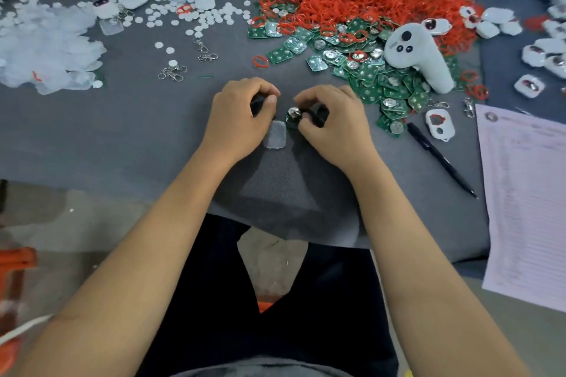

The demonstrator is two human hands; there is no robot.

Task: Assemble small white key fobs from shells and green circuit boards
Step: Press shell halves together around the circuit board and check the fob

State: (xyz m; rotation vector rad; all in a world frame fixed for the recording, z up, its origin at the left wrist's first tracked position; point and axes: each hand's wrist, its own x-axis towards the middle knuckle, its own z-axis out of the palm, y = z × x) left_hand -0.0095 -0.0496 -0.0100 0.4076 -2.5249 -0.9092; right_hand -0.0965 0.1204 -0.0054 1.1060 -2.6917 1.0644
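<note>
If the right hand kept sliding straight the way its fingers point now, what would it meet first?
The right hand points left, pinching a green circuit board. The left hand's fingers come first, probably; the clear shell lies just nearer.

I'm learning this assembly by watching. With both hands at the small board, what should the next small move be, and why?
Probably lower the green board onto the white shell piece lying on the grey mat. The right hand pinches the board just above and beside the shell, and the left hand is curled close by, so the parts look ready to be joined.
</note>
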